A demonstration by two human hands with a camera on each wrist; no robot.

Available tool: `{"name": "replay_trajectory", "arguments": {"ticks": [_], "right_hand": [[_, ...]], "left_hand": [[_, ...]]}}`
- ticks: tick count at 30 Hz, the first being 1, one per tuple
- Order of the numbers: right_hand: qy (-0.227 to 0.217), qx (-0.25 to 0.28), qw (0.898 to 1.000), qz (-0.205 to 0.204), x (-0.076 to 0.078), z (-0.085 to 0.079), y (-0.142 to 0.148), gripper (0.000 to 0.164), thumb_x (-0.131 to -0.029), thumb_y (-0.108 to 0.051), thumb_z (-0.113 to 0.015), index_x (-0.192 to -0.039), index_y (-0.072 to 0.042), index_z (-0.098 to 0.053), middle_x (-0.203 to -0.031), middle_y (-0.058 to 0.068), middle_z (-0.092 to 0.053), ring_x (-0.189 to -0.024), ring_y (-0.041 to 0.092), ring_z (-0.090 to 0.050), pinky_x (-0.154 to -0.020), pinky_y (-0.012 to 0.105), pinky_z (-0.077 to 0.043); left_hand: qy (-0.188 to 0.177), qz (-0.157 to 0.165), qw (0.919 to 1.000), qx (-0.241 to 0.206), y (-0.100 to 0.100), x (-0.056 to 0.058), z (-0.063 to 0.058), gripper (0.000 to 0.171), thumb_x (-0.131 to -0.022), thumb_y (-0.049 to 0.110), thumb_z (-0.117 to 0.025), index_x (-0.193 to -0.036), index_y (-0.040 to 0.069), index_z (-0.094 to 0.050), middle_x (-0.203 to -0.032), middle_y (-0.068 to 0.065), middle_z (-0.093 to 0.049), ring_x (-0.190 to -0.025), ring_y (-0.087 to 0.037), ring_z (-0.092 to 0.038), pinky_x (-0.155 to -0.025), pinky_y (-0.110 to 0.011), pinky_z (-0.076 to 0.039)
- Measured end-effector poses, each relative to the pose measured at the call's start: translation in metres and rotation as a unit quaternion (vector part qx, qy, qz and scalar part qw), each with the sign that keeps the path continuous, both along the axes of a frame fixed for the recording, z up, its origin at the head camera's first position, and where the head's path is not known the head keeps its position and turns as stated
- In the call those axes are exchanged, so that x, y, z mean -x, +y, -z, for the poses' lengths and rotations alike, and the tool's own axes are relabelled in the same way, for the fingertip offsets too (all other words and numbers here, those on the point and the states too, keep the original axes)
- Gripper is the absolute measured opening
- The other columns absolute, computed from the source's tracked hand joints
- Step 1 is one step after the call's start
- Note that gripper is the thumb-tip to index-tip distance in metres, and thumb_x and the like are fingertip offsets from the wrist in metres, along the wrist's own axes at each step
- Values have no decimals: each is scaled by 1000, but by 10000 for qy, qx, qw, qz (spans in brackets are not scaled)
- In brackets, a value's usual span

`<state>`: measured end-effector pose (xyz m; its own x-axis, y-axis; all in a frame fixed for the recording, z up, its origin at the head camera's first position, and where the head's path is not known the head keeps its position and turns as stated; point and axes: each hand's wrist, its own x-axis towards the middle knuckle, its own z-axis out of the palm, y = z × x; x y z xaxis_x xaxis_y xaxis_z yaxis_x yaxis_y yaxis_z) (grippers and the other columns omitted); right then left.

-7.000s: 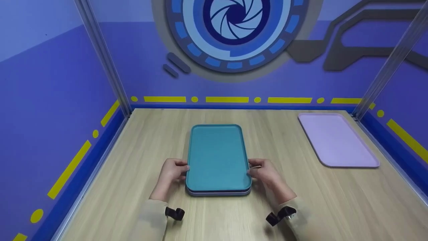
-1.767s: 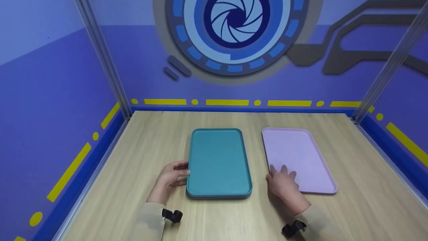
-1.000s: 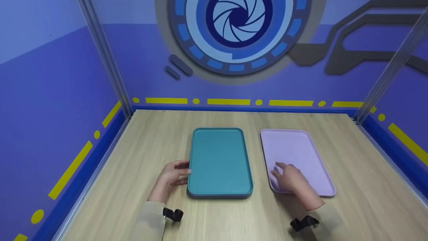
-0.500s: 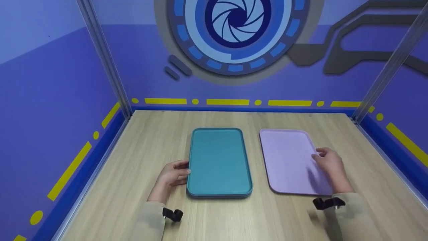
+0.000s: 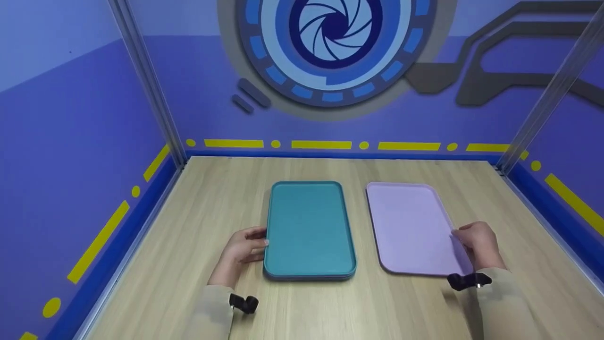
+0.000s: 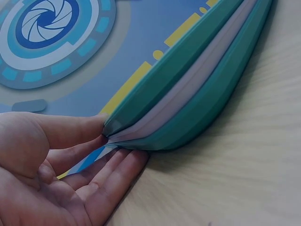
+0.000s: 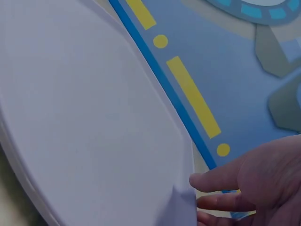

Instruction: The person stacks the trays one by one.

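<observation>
A stack of trays stands mid-table, with a teal tray [image 5: 309,229] on top. From the side, in the left wrist view, a lilac tray [image 6: 188,84] shows between two teal ones. My left hand [image 5: 243,244] holds the stack's left edge, thumb [image 6: 75,131] at the upper rim and fingers by the lower one. To the right of the stack lies a single lilac tray [image 5: 415,226]. Its right edge is pinched by my right hand [image 5: 480,241], with the thumb [image 7: 214,178] at the rim and the fingertips against the side below.
A wooden tabletop [image 5: 217,189] carries both. Blue-purple walls [image 5: 302,123] close it in at the back and sides, with metal posts [image 5: 151,89] in the corners. A narrow strip of table separates the stack from the single tray.
The lilac tray has come from the far right to beside the stack. My right hand left the stack, then crossed from the lilac tray's left part to its right edge. My left hand stays put.
</observation>
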<state>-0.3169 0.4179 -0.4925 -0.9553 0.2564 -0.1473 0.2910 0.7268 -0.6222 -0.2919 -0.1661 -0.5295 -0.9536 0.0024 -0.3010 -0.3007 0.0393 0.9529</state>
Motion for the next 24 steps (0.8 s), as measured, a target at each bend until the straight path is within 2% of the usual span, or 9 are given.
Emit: {"name": "replay_trajectory", "arguments": {"ticks": [2, 5, 11, 15, 17, 19, 22, 24], "right_hand": [[-44, 181, 9998, 67, 2, 2, 2, 44, -86, -15, -70, -112, 20, -66, -82, 15, -72, -72, 20, -60, -60, 26, -50], [-112, 434, 9989, 152, 4, 5, 3, 40, -83, -11, -73, -108, 19, -68, -75, 3, -69, -69, 15, -57, -58, 24, -49], [-223, 810, 9962, 214, 6, 7, 5, 37, -82, -6, -73, -108, 20, -67, -71, -5, -65, -67, 13, -55, -58, 24, -49], [-365, 1548, 9863, 442, 3, 7, 5, 28, -85, -2, -71, -107, 16, -67, -73, -6, -62, -66, 11, -54, -59, 24, -51], [-378, 2126, 9749, 543, -1, 6, 5, 16, -87, -1, -71, -101, 7, -71, -72, -6, -62, -67, 10, -55, -61, 24, -52], [-379, 2836, 9563, 595, -6, 5, 6, 5, -89, -3, -71, -93, -3, -74, -72, -7, -66, -67, 9, -60, -63, 25, -55], [-430, 3818, 9210, 638, -12, 3, 9, 13, -92, -6, -71, -84, -15, -76, -73, -7, -72, -69, 10, -66, -68, 27, -58], [-570, 4168, 9045, 706, -13, 1, 12, 13, -93, -10, -73, -84, -19, -77, -77, -7, -74, -73, 11, -69, -71, 28, -59]], "left_hand": [[0, 6, 10000, -12, 0, 0, 1, 54, -92, -2, -70, -144, 2, -57, -146, -23, -57, -107, -24, -69, -87, -43, -63], [-26, 6, 10000, -26, -1, 1, 1, 53, -92, -2, -70, -144, 3, -58, -146, -21, -58, -108, -23, -69, -88, -43, -63], [-73, -30, 10000, 7, 0, 1, 0, 53, -92, -2, -71, -143, 4, -59, -145, -21, -58, -107, -22, -69, -88, -44, -63], [-124, -35, 9999, 2, 0, 2, -1, 54, -92, -2, -70, -144, 4, -58, -146, -21, -58, -106, -22, -69, -88, -43, -62], [-107, -14, 9999, 7, -1, 1, -1, 54, -92, -2, -70, -144, 3, -58, -146, -22, -57, -107, -23, -69, -88, -43, -62], [-80, -4, 10000, 8, -1, 1, -1, 54, -92, -2, -71, -144, 3, -58, -146, -22, -57, -107, -23, -69, -88, -43, -63], [-22, -20, 10000, 9, -1, -1, 0, 53, -91, -2, -71, -143, 2, -59, -144, -22, -59, -107, -24, -70, -88, -44, -63], [2, -39, 10000, 19, -1, -1, 0, 52, -91, -2, -71, -142, 3, -59, -143, -22, -59, -107, -24, -70, -87, -44, -63]]}}
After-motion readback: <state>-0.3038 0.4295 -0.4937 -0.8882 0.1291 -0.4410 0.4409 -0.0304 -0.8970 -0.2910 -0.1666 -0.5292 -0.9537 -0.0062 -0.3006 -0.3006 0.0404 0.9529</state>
